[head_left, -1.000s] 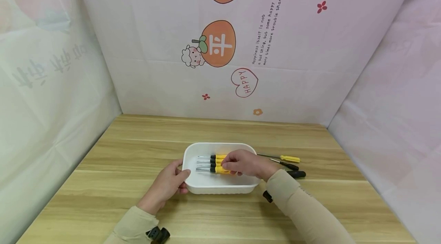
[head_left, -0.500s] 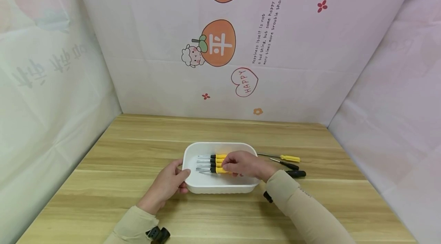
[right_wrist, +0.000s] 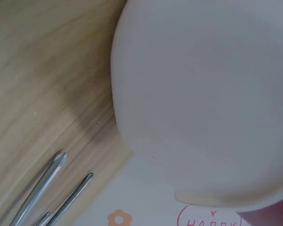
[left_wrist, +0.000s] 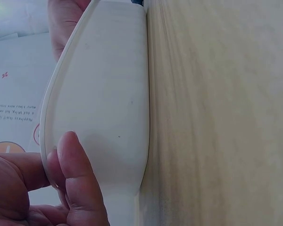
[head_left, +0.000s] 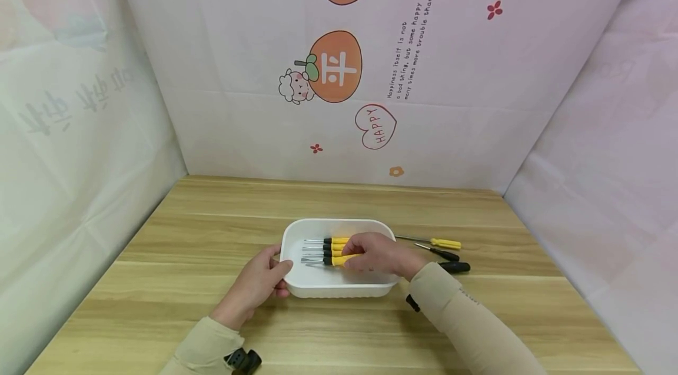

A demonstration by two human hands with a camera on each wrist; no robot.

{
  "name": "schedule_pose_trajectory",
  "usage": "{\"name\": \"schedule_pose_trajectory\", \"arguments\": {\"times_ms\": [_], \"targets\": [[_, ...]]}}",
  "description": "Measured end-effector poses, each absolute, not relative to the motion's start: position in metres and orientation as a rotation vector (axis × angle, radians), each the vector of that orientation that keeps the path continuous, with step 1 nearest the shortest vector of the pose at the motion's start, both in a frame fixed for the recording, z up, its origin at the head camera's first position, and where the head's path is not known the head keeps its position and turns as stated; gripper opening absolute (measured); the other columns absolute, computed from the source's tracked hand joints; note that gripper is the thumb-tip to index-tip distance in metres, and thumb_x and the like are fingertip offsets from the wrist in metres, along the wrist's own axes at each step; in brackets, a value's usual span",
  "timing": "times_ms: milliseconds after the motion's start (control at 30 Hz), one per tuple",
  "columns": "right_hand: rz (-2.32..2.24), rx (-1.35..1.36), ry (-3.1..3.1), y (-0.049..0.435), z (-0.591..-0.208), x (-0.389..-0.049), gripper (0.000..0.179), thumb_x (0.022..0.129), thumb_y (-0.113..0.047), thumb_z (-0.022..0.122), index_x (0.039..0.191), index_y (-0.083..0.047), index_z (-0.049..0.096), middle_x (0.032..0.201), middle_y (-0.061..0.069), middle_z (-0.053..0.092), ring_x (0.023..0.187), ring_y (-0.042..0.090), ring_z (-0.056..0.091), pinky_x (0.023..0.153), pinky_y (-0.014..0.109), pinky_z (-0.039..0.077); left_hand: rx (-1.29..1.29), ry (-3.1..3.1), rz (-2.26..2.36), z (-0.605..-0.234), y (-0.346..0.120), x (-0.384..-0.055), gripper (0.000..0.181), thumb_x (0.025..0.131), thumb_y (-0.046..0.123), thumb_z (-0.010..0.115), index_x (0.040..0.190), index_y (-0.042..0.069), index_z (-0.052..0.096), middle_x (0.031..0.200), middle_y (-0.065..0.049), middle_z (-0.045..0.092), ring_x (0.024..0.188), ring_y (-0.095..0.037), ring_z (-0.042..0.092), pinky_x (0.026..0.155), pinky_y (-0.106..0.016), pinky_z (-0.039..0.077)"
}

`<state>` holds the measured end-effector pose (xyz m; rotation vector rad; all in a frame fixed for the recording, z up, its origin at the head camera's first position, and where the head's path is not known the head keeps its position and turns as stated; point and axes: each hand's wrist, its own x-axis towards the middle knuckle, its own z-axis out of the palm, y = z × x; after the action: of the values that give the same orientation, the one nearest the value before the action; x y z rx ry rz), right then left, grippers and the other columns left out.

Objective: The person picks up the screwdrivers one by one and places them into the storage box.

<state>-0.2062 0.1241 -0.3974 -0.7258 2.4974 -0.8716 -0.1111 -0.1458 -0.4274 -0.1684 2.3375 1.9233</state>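
A white plastic tray (head_left: 339,291) sits on the wooden table, with several yellow-and-black screwdrivers (head_left: 336,241) lying side by side inside, tips to the left. My left hand (head_left: 256,279) grips the tray's left end, thumb over the rim; in the left wrist view its fingers (left_wrist: 80,179) press the outer wall. Reaching in over the right end, my right hand (head_left: 377,252) pinches the yellow handle of the nearest screwdriver (head_left: 339,261). It covers the other handles' ends. The right wrist view shows mostly the tray's outer wall (right_wrist: 193,94), with that hand's fingers hidden.
Right of the tray lie a long yellow-handled screwdriver (head_left: 446,244), a small black-handled one (head_left: 446,255) and a thick black handle (head_left: 457,267), partly behind my right forearm. Metal shafts (right_wrist: 40,188) show in the right wrist view. A printed white cloth (head_left: 238,139) stands behind the table (head_left: 222,204).
My right thumb and fingers have shifted slightly on the handles, the thumb now at the front side of the nearest screwdriver's handle. The left hand and the tray have stayed put.
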Motion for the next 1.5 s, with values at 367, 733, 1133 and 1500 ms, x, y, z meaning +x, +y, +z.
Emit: {"name": "schedule_pose_trajectory", "arguments": {"times_ms": [367,733,1133,1500], "targets": [[-0.692,-0.792,2.643,0.121,-0.402,-0.201,0.014,0.092,-0.021,0.080,0.099,-0.017,0.069,0.092,-0.007,0.064,0.087,0.014,0.056,0.082,0.032,0.050,-0.170,2.337,1.914,-0.429,-0.146,-0.111,0.055,0.104,0.016,0.061,0.154,-0.001,0.043,0.099,-0.015,0.059,0.073,-0.019,0.060,0.059,-0.029,0.061],[-0.514,-0.908,2.740,0.117,-0.407,-0.199,0.013,0.089,-0.019,0.080,0.096,-0.016,0.069,0.083,-0.009,0.061,0.080,0.013,0.052,0.075,0.030,0.046,-0.163,2.344,1.921,-0.430,-0.146,-0.112,0.054,0.104,0.016,0.061,0.152,-0.002,0.045,0.097,-0.014,0.058,0.072,-0.019,0.060,0.058,-0.029,0.060],[-0.338,-0.934,2.809,0.115,-0.408,-0.198,0.015,0.088,-0.024,0.080,0.089,-0.021,0.066,0.076,-0.010,0.058,0.073,0.011,0.051,0.069,0.028,0.045,-0.164,2.345,1.924,-0.430,-0.146,-0.112,0.053,0.104,0.016,0.062,0.152,-0.001,0.046,0.096,-0.013,0.058,0.072,-0.019,0.060,0.058,-0.029,0.060],[-0.232,-0.932,2.858,0.114,-0.410,-0.195,0.017,0.089,-0.028,0.081,0.086,-0.024,0.065,0.075,-0.010,0.058,0.072,0.011,0.051,0.067,0.028,0.043,-0.166,2.335,1.922,-0.428,-0.146,-0.112,0.053,0.104,0.014,0.060,0.153,0.000,0.045,0.096,-0.015,0.059,0.072,-0.019,0.061,0.059,-0.028,0.061]]}}
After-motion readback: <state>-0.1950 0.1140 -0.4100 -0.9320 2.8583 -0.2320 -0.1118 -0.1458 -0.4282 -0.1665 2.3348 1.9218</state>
